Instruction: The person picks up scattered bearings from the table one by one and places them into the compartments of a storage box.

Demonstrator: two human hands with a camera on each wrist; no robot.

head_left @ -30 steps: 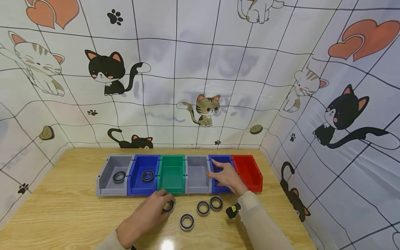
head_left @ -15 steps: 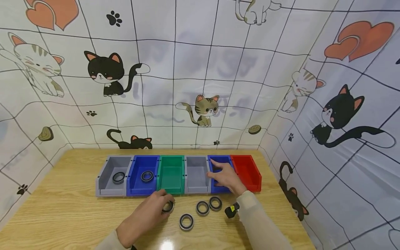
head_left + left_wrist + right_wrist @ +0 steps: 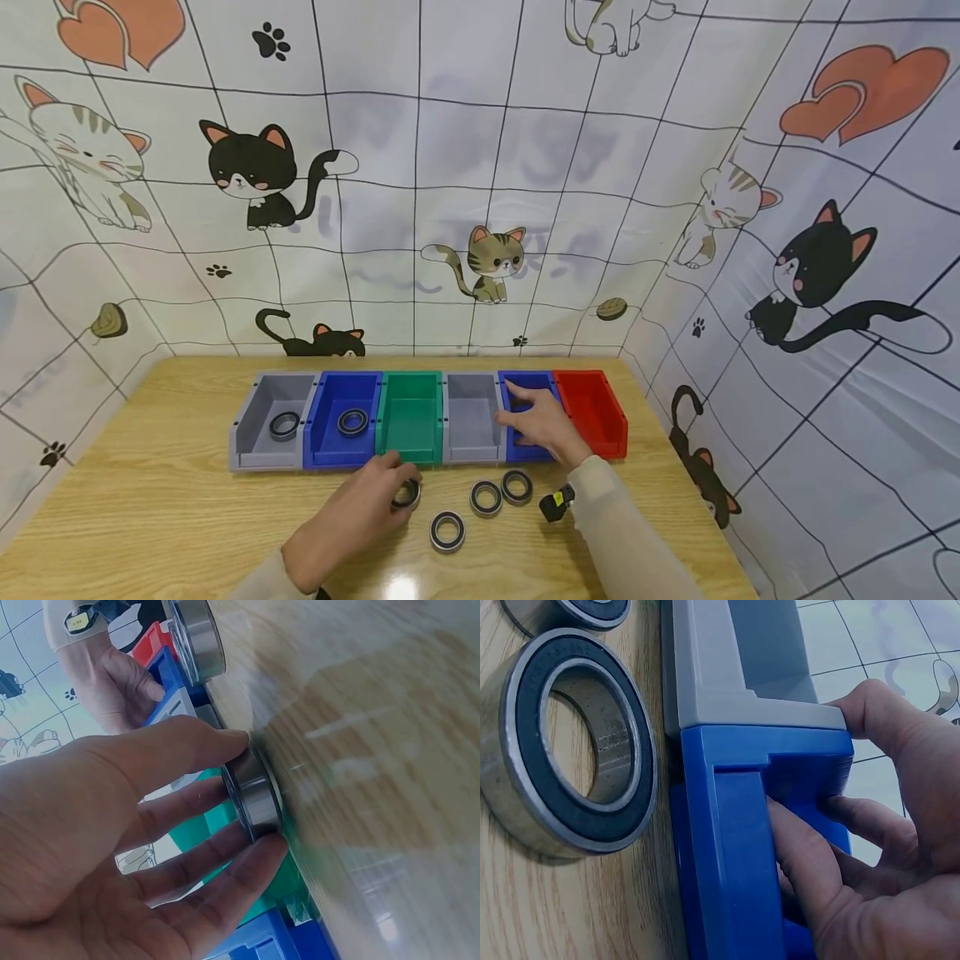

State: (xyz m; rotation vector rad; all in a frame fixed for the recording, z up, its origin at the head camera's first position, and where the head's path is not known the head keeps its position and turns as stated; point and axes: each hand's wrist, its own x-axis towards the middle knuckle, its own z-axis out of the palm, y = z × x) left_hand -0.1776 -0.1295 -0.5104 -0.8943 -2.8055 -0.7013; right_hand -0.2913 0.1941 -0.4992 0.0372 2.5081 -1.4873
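My left hand point(image 3: 358, 510) pinches a ball bearing point(image 3: 256, 791) by its outer edge, low over the table in front of the green bin point(image 3: 412, 417). In the left wrist view the thumb sits on one side of the ring and fingertips on the other. My right hand point(image 3: 546, 423) rests at the right-hand blue bin point(image 3: 742, 870), its fingers spread. One fingertip touches the top of the wall beside the grey bin point(image 3: 712, 667); other fingers reach inside the blue one, where their tips are partly hidden.
Loose ball bearings lie on the table point(image 3: 172, 517): a front bearing point(image 3: 447, 532), a middle bearing point(image 3: 486, 498) and a right bearing point(image 3: 529, 487). The left grey bin point(image 3: 251, 446) and left blue bin point(image 3: 341, 458) each hold one. A red bin point(image 3: 592, 417) ends the row.
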